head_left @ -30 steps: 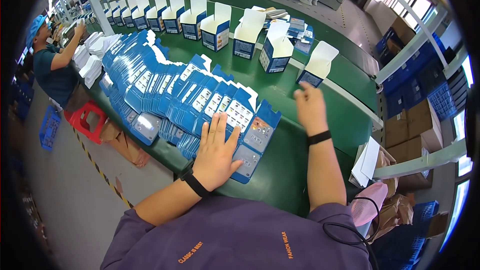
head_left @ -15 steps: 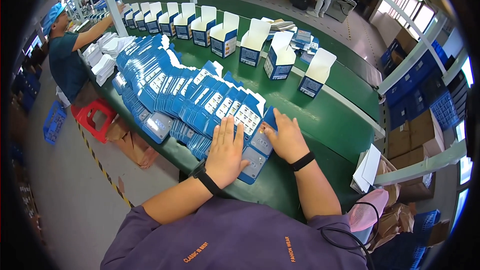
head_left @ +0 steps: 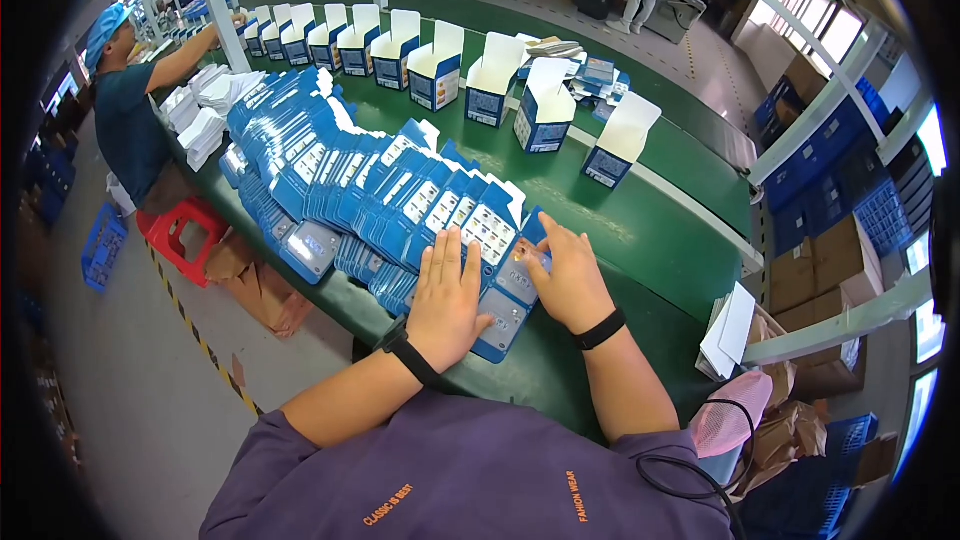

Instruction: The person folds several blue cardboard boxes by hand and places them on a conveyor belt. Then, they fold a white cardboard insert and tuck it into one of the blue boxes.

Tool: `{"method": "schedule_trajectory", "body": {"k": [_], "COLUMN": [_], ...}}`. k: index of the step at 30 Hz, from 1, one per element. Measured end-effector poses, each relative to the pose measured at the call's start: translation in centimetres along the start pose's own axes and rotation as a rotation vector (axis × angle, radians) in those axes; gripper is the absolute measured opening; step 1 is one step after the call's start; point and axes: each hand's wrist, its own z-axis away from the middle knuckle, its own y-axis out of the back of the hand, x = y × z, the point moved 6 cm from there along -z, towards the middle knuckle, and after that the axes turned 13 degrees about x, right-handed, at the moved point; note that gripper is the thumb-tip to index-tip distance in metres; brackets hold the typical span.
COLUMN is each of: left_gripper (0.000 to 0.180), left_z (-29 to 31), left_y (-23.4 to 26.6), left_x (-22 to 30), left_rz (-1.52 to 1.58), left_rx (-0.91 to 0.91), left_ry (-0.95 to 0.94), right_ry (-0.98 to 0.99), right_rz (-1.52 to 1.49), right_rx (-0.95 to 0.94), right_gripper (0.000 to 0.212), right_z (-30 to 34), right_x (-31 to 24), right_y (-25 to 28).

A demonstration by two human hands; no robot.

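On the near side of the green work surface lies a long fanned pile of flattened blue cartons [head_left: 400, 195] with white printed panels. My left hand [head_left: 446, 290] rests flat on the near right end of the pile, fingers stretched out. Beside it, my right hand [head_left: 572, 285] grips the right edge of the endmost flattened carton [head_left: 517, 280], thumb on its face and fingers along its side. Part of that carton is covered by my hands. Beyond the pile, several erected blue-and-white boxes [head_left: 543, 120] stand in a curving row with their white lids up.
White folded papers [head_left: 205, 105] lie at the pile's far left, near a co-worker [head_left: 135, 110] in a blue cap. More cartons [head_left: 600, 80] are stacked behind the row. White metal posts [head_left: 219, 5] rise beside the surface. White card sheets [head_left: 728, 332] stand at right.
The whole view has shifted slightly left. Both hands stay in nearly the same place on the flattened cartons, with only a small change in the right fingers.
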Motion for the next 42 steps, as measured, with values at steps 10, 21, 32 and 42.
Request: {"method": "schedule_trajectory", "body": {"k": [10, 21, 32, 42], "left_gripper": [0.11, 0.103, 0.075, 0.063], "left_z": [0.3, -2.4, -2.0, -2.1], "left_y": [-0.1, 6.1, 7.9, 8.6], "left_x": [0.1, 1.4, 0.7, 3.1], "left_rz": [0.007, 0.873, 1.469, 1.395], "left_rx": [0.009, -0.015, 0.445, 0.554], "left_ry": [0.004, 0.252, 0.426, 0.22], "right_ry": [0.146, 0.609, 0.178, 0.182], "right_rz": [0.051, -0.412, -1.316, -1.318], "right_rx": [0.225, 0.667, 0.177, 0.222], "right_gripper": [0.054, 0.069, 0.093, 0.071], "right_z": [-0.4, 4.1, 4.4, 4.1], "right_x": [0.6, -10.2, -11.9, -11.4], "right_y": [1.2, 8.7, 3.6, 5.1]}}
